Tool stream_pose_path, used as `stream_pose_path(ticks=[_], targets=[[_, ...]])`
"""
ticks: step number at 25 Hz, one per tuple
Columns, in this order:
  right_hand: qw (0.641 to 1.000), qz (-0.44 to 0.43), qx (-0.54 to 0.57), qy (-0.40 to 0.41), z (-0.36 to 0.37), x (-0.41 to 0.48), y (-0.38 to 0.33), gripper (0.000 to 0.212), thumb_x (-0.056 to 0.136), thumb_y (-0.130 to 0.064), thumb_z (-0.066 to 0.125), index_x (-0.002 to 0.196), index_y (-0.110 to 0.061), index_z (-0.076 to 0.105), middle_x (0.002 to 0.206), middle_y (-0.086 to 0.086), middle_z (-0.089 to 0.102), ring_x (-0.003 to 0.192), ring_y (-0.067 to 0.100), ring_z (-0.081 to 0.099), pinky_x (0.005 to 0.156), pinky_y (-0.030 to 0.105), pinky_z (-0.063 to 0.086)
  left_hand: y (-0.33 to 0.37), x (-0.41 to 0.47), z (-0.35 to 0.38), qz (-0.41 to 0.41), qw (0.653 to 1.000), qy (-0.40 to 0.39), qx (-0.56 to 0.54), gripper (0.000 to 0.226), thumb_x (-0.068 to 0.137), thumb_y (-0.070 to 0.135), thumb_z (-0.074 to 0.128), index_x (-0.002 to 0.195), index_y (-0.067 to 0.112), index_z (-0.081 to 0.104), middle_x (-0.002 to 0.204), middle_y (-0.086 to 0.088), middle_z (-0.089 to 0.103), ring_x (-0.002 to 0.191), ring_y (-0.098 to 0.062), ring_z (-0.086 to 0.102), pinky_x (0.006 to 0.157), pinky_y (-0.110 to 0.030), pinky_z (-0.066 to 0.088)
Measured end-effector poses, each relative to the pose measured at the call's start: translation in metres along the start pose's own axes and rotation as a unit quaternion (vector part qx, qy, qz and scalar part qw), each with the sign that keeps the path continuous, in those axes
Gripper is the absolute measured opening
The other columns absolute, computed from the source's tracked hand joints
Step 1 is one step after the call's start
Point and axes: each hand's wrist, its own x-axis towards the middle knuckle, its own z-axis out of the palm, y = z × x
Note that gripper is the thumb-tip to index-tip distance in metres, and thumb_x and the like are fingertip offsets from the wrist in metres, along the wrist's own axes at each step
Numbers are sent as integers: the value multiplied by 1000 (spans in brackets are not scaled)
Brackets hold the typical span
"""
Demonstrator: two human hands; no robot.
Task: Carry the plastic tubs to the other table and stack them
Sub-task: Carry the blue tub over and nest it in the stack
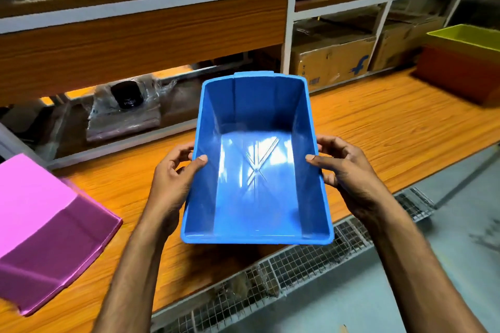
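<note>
An empty blue plastic tub (255,159) is held upright above the orange wooden table (392,127), mouth facing me. My left hand (176,170) grips its left rim, thumb inside and fingers outside. My right hand (341,167) grips the right rim the same way. A pink tub (46,227) lies upside down on the table at the left. At the far right a yellow-green tub (465,36) sits nested in an orange-red tub (457,73).
White-framed shelves behind the table hold cardboard boxes (332,62) and plastic-wrapped bundles (127,113). A wire mesh panel (284,265) runs along the table's front edge. Grey floor (405,292) lies at the lower right.
</note>
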Motion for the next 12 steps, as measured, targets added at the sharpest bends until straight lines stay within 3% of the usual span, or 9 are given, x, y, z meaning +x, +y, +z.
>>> stream_pose_path(ticks=[2,5,8,10,12], targets=[[1000,-3,9,30,-15,-21,-5,33,89,5,68,114,-17,71,102,-3,72,89,9,71,62,23,59,-8,-4,15,-10,1000,-27,-8,31,95,24,71,127,22,70,126,-1,72,113,-20,71,81,-32,60],[993,11,17,113,-43,-63,-9,31,90,8,64,104,-18,72,94,-2,74,70,4,69,47,15,50,-17,-16,43,-27,995,-95,-11,33,94,30,71,127,24,71,127,3,72,116,-13,69,80,-24,57],[981,22,28,190,-71,-111,-10,29,89,7,64,96,-19,75,94,3,74,71,11,67,55,21,51,-21,-32,78,-56,986,-154,-19,25,97,24,67,121,20,73,115,8,78,106,-6,71,81,-20,55],[972,27,33,232,-94,-144,-7,27,89,3,65,94,-20,77,91,3,75,69,12,67,62,23,49,-26,-44,107,-84,975,-204,-16,22,98,22,67,118,18,73,109,7,79,95,-4,73,75,-18,57],[957,39,61,281,-118,-174,-4,21,90,0,64,99,-17,75,88,5,76,66,13,69,66,26,57,-28,-57,140,-115,962,-247,-14,22,97,23,69,116,14,73,106,5,80,87,-6,75,68,-19,58]])
